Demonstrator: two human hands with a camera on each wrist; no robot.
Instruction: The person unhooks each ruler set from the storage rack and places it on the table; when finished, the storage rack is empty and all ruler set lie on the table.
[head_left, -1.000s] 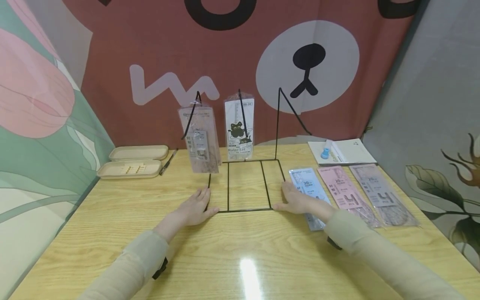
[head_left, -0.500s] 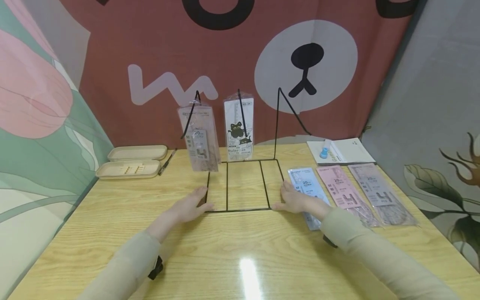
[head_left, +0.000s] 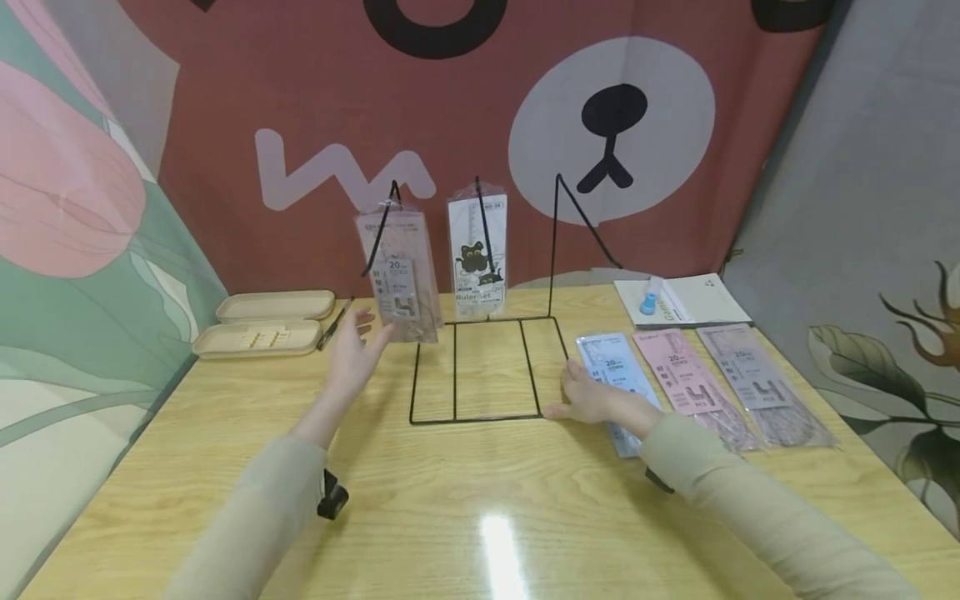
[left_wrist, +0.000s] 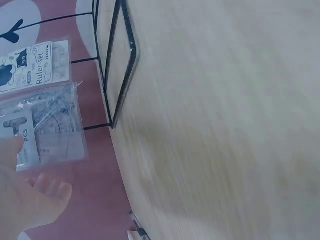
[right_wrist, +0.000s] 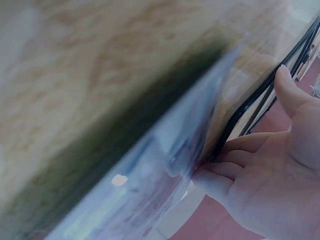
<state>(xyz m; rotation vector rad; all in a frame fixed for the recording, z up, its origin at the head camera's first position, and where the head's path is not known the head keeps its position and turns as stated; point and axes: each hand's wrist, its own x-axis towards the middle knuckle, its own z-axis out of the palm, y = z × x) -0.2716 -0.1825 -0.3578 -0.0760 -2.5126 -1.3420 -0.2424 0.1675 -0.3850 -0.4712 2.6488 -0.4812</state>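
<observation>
A black wire display rack (head_left: 491,419) stands on the table, with three upright hooks at its back. From its left hook hang pink ruler-set packs (head_left: 405,292), and a white ruler-set pack (head_left: 477,250) with black cats hangs from the middle one. My left hand (head_left: 354,350) is raised just left of the pink packs, fingers spread and a little bent, holding nothing; in the left wrist view the thumb overlaps a hanging pack's outline. At the rack's front right corner my right hand (head_left: 592,396) rests, thumb by the front bar and fingers along the side bar.
Right of the rack lie a blue pack (head_left: 615,358), a pink pack (head_left: 686,371) and a greyish-purple pack (head_left: 757,379). A notebook (head_left: 712,296) bears a small blue item (head_left: 650,304). An opened beige case (head_left: 258,337) and a pen (head_left: 335,323) are at back left.
My left hand has left the rack's front left corner and risen forward and left toward the hanging pink packs. The right hand has stayed at its corner.
</observation>
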